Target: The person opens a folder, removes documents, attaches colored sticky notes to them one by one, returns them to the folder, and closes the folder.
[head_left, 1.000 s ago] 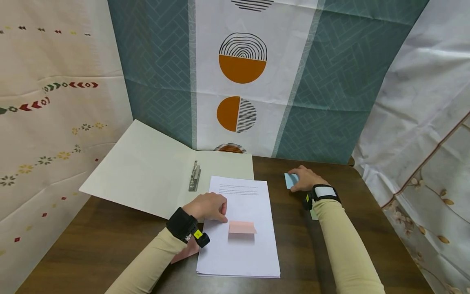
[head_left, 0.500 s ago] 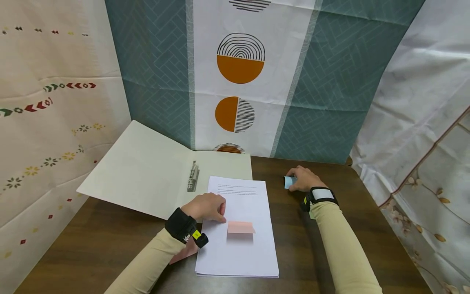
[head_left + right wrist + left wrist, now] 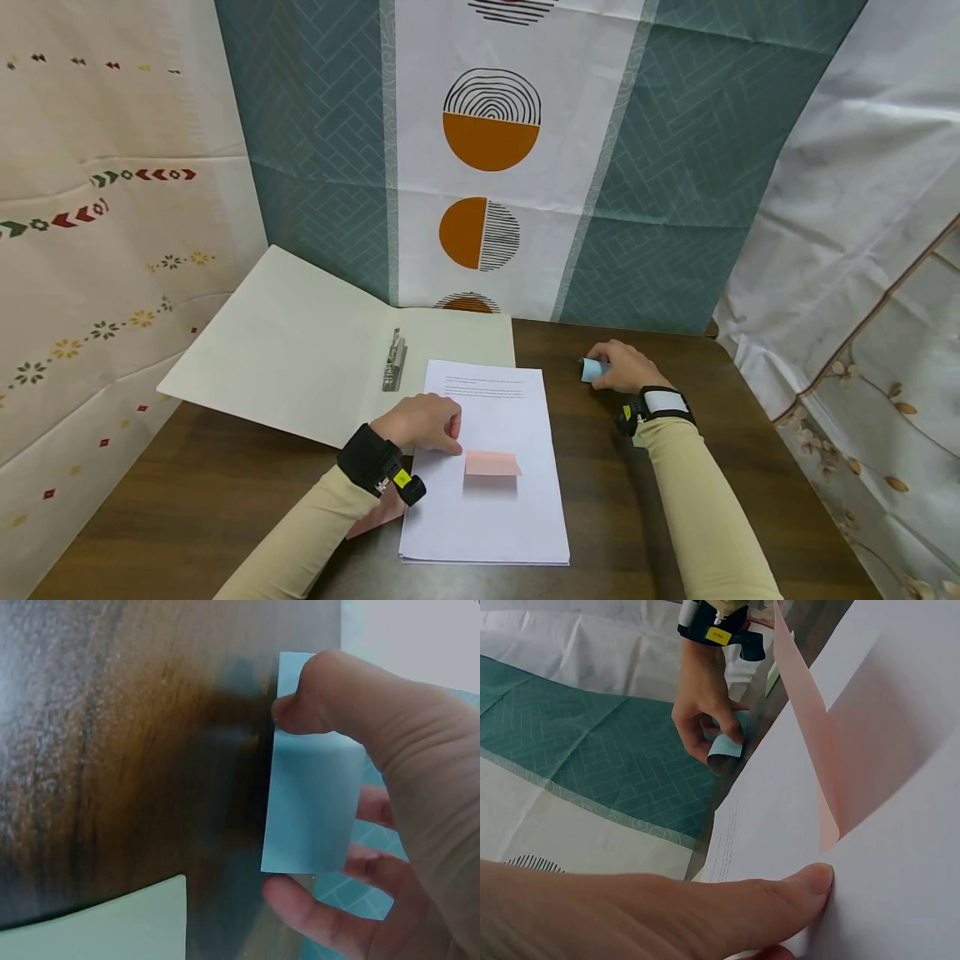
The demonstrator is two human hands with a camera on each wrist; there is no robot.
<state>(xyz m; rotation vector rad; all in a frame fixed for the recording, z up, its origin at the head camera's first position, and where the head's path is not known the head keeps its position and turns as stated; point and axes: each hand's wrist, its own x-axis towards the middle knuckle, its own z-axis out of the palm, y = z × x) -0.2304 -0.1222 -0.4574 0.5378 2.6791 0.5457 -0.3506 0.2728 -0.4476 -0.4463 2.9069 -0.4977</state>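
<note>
My right hand pinches a light blue sticky note at the far right of the table. The note bends into a curve, with the thumb on its face and fingers behind it in the right wrist view. My left hand rests on the left side of a stack of white printed paper, thumb tip touching the sheet. Beside that hand, a pink sticky note stands partly lifted from the top page. Another pink note lies partly hidden under the left wrist.
An open cream folder with a metal clip lies behind and left of the stack, its left cover raised. A pale green note lies near the right wrist. Patterned cloth hangs at the table's back edge.
The blue note has gone from flat to curled within my right hand's fingers. My left hand has stayed on the paper; the view has shifted slightly.
</note>
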